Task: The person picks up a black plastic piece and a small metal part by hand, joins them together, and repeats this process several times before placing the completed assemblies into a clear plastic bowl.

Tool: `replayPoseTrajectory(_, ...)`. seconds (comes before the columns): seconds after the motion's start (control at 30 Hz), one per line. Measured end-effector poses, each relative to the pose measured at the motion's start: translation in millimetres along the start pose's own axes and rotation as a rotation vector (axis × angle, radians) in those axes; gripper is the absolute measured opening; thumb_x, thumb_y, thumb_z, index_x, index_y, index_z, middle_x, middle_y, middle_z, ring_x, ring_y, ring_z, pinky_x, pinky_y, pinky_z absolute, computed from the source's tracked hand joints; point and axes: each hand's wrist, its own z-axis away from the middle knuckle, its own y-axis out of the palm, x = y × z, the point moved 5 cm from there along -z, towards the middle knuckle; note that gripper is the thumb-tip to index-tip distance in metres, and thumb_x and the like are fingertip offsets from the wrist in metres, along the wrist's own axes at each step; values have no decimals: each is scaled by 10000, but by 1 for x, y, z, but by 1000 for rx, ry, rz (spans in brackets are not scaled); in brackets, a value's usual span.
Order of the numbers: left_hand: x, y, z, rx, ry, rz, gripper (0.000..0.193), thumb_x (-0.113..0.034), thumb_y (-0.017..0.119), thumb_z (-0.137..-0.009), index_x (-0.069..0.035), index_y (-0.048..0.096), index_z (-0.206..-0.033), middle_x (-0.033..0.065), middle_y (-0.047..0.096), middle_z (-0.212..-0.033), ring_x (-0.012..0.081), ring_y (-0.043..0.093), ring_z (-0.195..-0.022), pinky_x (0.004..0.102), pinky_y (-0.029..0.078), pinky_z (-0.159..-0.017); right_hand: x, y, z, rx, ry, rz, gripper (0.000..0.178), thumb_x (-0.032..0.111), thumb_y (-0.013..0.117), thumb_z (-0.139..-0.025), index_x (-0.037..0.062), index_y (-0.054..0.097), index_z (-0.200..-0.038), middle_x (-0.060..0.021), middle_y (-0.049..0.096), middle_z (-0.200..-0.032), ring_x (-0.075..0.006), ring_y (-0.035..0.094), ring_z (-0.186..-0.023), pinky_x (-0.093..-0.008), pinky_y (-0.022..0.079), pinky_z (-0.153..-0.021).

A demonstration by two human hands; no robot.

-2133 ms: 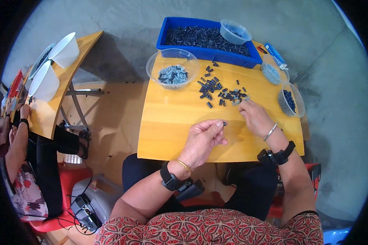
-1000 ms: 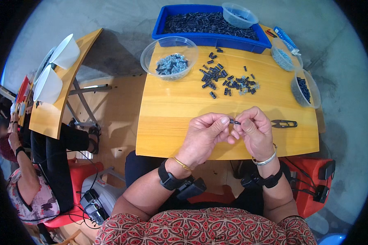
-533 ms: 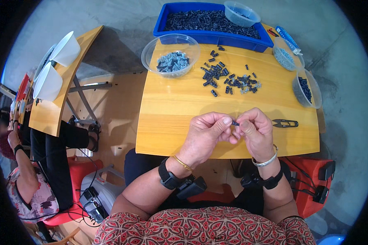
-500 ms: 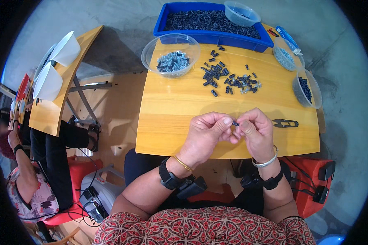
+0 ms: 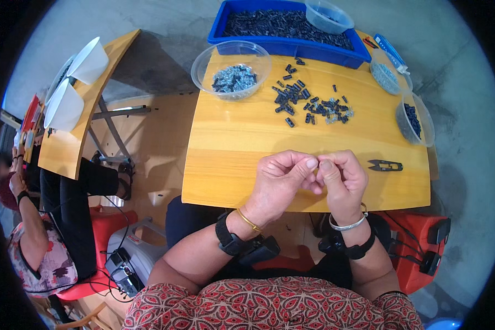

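Observation:
Over the near edge of the yellow table (image 5: 225, 179), my left hand (image 5: 280, 173) and my right hand (image 5: 344, 179) meet with thumbs and forefingers pinched. The small black plastic part seen between them half a second ago is now hidden by the fingertips. Beyond my hands lies a loose heap of black plastic parts (image 5: 289, 96). Several more are mixed with small clear pieces (image 5: 335, 113) just to its right. Black thread snips (image 5: 386, 165) rest on the table to the right of my right hand.
A blue tray (image 5: 291, 48) of black parts stands at the back, a clear bowl (image 5: 329, 25) in it. Clear tubs hold pale pieces (image 5: 384, 77), black parts (image 5: 412, 120) and a mix (image 5: 234, 80). Left, a person (image 5: 38, 247) sits by another table (image 5: 60, 157) with white bowls (image 5: 88, 61).
My fingertips have closed together, covering the black part that showed between them. My right hand has turned slightly and its fingers have drawn in. The view has shifted a little.

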Motion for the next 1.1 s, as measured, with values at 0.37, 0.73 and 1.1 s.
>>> replayPoseTrajectory(0.37, 4, -6, -2, -6, -78, 82, 150, -122, 507, -852, 15, 566, -858, 42, 534, -657, 117, 517, -577, 265, 489, -536, -4, -13, -6, 171, 164, -59, 82, 93, 528, -838, 15, 515, -858, -1, 515, -695, -44, 449, -583, -173, 380, -526)
replayPoseTrajectory(0.73, 3, -4, -4, -50, -1, 96, 112, -60, 555, -810, 26, 582, -877, 53, 567, -714, 100, 531, -617, 263, 506, -547, 1, -8, -3, 202, 64, 149, 60, 32, 560, -792, 8, 505, -797, -18, 528, -702, -53, 485, -603, -193, 401, -531)
replayPoseTrajectory(1.1, 6, 13, -1, 4, 216, -687, 113, -38, 597, -770, 25, 606, -864, 61, 615, -730, 93, 551, -611, 216, 455, -553, 2, -24, 1, 310, -199, 537, 87, -3, 571, -671, 19, 501, -718, -103, 547, -771, -283, 497, -769, -360, 394, -698)
